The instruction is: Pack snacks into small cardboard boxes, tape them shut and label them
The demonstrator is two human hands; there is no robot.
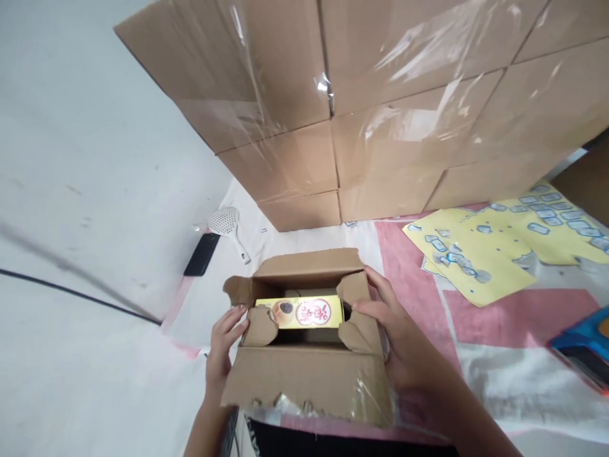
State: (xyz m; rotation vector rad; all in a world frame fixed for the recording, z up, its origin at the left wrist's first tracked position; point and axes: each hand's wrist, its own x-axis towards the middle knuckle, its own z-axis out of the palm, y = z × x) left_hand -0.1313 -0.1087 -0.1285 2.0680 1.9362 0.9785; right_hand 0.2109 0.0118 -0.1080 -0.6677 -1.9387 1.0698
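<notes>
An opened brown cardboard box is held low in the middle of the head view, its flaps spread and their edges torn. Inside it lies a yellow packet box with red lettering and a food picture. My left hand grips the left side of the cardboard box, fingertips at the short flap. On the opposite side, my right hand holds the right wall, with a thumb or finger over the flap there. The inner side flaps partly cover both ends of the yellow packet.
Behind stands a tall stack of cardboard boxes wrapped in clear film. A white slotted spoon and a black phone-like slab lie at left by the white wall. Yellow drawn-on paper and a blue object are at right.
</notes>
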